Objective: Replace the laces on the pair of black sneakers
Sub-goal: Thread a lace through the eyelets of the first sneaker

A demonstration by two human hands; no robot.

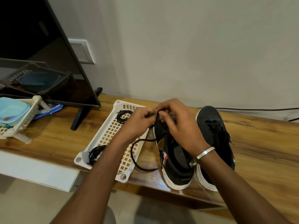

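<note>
Evidently mid-lacing: the left hand [139, 122] and right hand [178, 123] both pinch the black lace [137, 152] over the near sneaker [174, 164] — spare laces [95, 152] wait in the white tray [103, 136], close by.

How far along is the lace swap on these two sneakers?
Nothing looks finished. The right sneaker is still fully laced and untouched. In hand: the left hand and right hand pinch a black lace at the left sneaker; whether it goes in or out is unclear. Two coiled laces wait in the white tray.
</note>
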